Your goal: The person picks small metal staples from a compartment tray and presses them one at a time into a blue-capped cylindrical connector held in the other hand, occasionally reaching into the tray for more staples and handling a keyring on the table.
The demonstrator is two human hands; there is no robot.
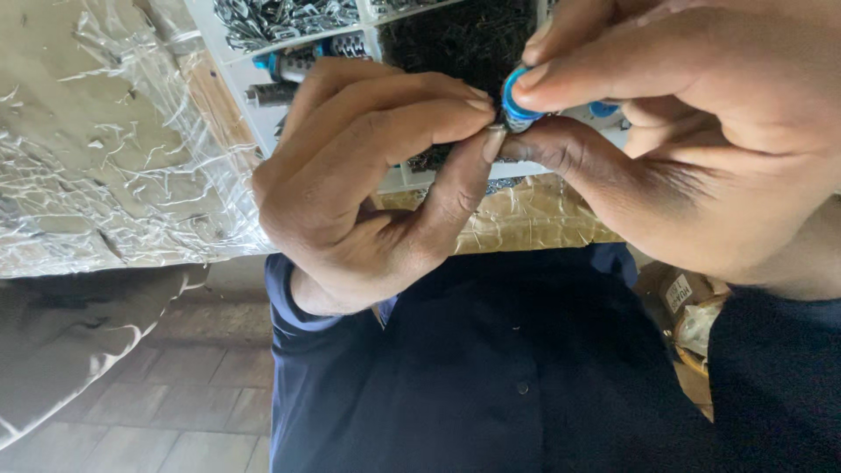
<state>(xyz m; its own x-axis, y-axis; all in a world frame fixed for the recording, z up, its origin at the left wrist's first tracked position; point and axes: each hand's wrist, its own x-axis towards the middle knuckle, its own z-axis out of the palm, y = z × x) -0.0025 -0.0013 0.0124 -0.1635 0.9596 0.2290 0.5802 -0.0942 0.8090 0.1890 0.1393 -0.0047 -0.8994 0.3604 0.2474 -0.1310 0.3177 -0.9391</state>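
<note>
Right hand [701, 149] fills the upper right of the frame, closest to the lens, thumb and forefinger pinched narrow on a small blue ring [517, 103]. Left hand [377, 184], centre frame, closes its fingertips on a small metal piece [498, 131] just under the ring; the two parts touch. Metal piece is mostly hidden by my thumb, possibly a clip or ferrule.

Both parts are held above the near edge of the white compartment tray [236, 70], on the plastic-wrapped counter [96, 166].

Risks, as I judge them:
- Grip is fingertip-only on both parts; a slip would drop either one past the counter edge onto the tiled floor [175, 412].
- Pressing off-axis could jam or bend the metal piece.
- Falling into the wrong tray compartment would mix stock.
</note>
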